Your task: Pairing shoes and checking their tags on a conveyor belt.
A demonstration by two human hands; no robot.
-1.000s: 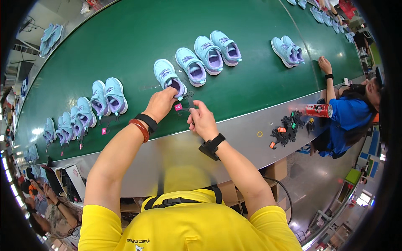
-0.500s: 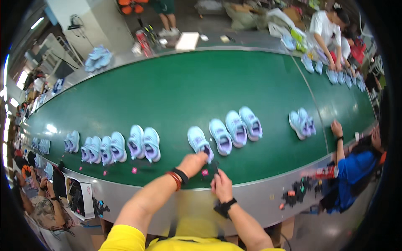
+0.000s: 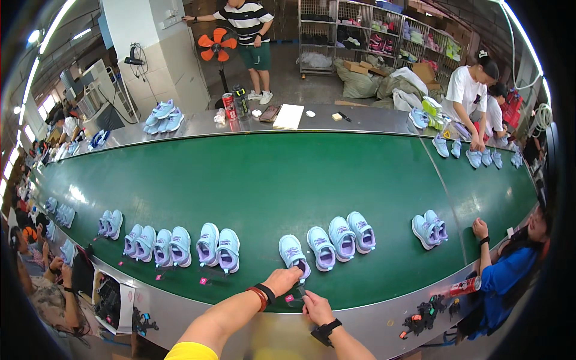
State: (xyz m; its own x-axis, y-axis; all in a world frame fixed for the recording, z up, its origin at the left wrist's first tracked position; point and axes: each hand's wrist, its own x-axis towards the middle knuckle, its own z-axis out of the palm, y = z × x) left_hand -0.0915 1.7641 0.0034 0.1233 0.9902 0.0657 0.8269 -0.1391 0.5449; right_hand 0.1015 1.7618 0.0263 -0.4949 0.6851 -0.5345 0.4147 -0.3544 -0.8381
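A light-blue child's sneaker with a lilac lining (image 3: 293,249) lies on the green belt in front of me, toe pointing away. My left hand (image 3: 284,281) is closed at its heel opening, fingertips on the collar. Just right of it, my right hand (image 3: 318,306) pinches a thin black strip (image 3: 300,290) close to the heel; my fingers partly hide it. A small pink tag (image 3: 290,298) shows beside the strip. Right of this shoe stand three matching sneakers (image 3: 342,239), apart from my hands.
Paired sneakers (image 3: 218,247) line the green belt (image 3: 270,180) to the left, some with pink tags. Another pair (image 3: 429,229) stands right. Black plastic pieces (image 3: 426,315) and a red can (image 3: 465,286) lie on the near metal edge, by a blue-sleeved person (image 3: 510,270). Others work around the belt.
The view has tilted up, so the belt and my hands appear lower and more of the room shows. Both hands remain at the same sneaker's heel, the right one still pinching the black strip.
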